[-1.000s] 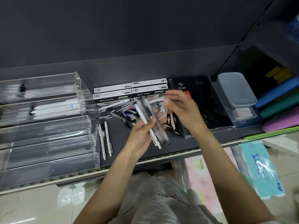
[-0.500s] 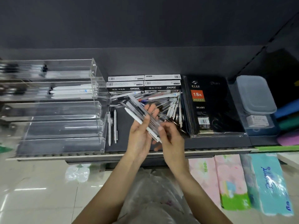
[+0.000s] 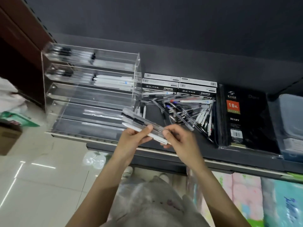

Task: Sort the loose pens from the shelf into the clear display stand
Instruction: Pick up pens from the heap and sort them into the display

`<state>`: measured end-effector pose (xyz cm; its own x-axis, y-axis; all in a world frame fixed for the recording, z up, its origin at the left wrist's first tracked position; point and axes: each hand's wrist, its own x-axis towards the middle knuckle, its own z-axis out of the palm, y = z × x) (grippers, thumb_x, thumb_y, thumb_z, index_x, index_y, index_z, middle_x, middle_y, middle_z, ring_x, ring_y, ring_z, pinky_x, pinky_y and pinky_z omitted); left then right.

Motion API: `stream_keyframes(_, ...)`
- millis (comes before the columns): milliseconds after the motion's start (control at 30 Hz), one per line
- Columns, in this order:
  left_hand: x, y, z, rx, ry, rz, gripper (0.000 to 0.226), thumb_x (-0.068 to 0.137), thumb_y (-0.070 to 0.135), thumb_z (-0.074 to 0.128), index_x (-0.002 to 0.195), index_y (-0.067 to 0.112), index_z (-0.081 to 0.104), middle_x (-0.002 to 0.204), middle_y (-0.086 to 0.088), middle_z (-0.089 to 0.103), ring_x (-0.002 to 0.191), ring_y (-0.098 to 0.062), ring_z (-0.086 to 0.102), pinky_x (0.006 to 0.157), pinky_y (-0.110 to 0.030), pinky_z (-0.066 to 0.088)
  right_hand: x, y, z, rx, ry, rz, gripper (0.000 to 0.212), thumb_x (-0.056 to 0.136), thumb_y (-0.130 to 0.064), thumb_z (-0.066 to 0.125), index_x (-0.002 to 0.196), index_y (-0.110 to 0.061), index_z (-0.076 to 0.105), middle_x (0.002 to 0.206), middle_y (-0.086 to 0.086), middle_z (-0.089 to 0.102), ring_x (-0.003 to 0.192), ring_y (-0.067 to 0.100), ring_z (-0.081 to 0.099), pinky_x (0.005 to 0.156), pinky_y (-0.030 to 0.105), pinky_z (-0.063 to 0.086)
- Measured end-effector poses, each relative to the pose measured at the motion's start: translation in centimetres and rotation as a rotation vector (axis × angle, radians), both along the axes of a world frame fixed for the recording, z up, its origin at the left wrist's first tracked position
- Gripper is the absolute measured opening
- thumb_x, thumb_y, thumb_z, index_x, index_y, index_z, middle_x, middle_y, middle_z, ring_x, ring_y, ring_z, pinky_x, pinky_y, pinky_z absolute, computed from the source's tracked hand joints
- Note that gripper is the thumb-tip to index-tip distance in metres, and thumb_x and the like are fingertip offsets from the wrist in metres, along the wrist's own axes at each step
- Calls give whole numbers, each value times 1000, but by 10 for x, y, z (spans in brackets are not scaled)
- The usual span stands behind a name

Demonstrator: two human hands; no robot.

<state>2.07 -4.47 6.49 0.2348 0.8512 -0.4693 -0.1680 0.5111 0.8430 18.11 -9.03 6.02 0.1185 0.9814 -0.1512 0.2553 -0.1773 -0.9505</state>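
My left hand [image 3: 133, 136] grips a bundle of pens [image 3: 139, 122], clear ones and a white one, pointing up-left toward the clear display stand [image 3: 54, 92]. My right hand [image 3: 177, 139] pinches the bundle's lower right end. The stand has several stepped tiers; the upper two hold black-capped and white pens [image 3: 113, 81], the lower tiers look bare. A heap of loose pens [image 3: 185, 108] lies on the dark shelf [image 3: 205, 154] to the right of the stand, behind my hands. A few white pens [image 3: 141, 111] lie beside the stand.
Pen boxes [image 3: 178, 86] stand behind the heap. A wrapped black diary [image 3: 242, 118] lies to the right, then a lidded plastic box [image 3: 291, 122]. A cardboard box [image 3: 8, 138] and bags sit on the tiled floor at left. Tissue packs [image 3: 282, 203] fill the lower shelf.
My right hand left the heap and came down to the bundle's end. The bundle has tilted flatter and moved left toward the stand. The view swung left.
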Motion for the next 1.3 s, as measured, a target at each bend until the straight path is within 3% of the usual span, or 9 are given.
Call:
stream_keyframes(100,-31,5,-5,-34,40,59,12,83,13,66,81,2,71,80,-8,72,78,-12,70,69,-18,55,-20,14,-5,97,-232,74,9,88,-18,65,92,-18,72,83,-11,67,72,2,63,66,16,48)
stream_keyframes(233,-76,29,-3,3,49,64,10,85,11,64,82,6,72,79,-3,75,80,-11,71,69,-16,55,-63,37,-8,173,-247,60,15,88,-14,65,101,-15,73,86,-7,65,73,1,60,65,11,44)
stream_keyframes(333,-121,59,-1,10,23,113,11,85,12,64,86,5,72,88,3,75,83,-6,70,70,-14,53,-100,62,-4,241,-252,-40,12,87,-14,65,97,-15,72,89,-6,67,77,7,61,69,24,49)
stream_keyframes(467,-188,105,-1,11,11,149,16,81,21,67,67,14,73,98,1,74,91,-6,69,77,-17,52,-140,109,13,331,-360,-201,9,87,-14,66,92,-21,68,87,-10,67,73,12,59,66,19,46)
stream_keyframes(567,-219,131,2,28,-9,128,22,75,28,68,88,11,74,99,-7,74,96,-13,69,74,-16,54,-154,144,24,400,-500,-288,8,88,-14,64,94,-17,68,89,-10,65,77,10,59,69,12,42)
stream_keyframes(700,-233,156,2,19,-55,101,18,82,20,66,94,9,73,98,-5,74,94,-12,69,71,-13,52,-141,173,33,438,-702,-449,11,89,-20,63,96,-14,69,90,-9,64,85,18,59,76,24,41)
stream_keyframes(867,-231,174,2,6,-119,20,16,80,19,67,92,9,73,94,-5,75,92,-13,70,71,-14,53,-107,209,35,315,-931,-444,11,89,-24,61,93,-19,69,93,-1,69,89,29,59,78,9,26)
stream_keyframes(1133,-227,191,3,-7,-154,-79,26,73,25,68,93,9,71,93,2,75,91,-10,70,72,-15,53,-107,248,60,120,-1275,-232,10,82,-15,70,90,-15,77,94,10,62,91,32,50,76,29,36)
stream_keyframes(1300,-228,198,1,-25,-157,-83,15,81,17,66,91,6,70,91,4,75,89,-9,70,72,-15,54,-115,260,70,-28,-1412,-85,14,86,-15,66,95,-17,76,99,9,65,97,30,52,79,35,41)
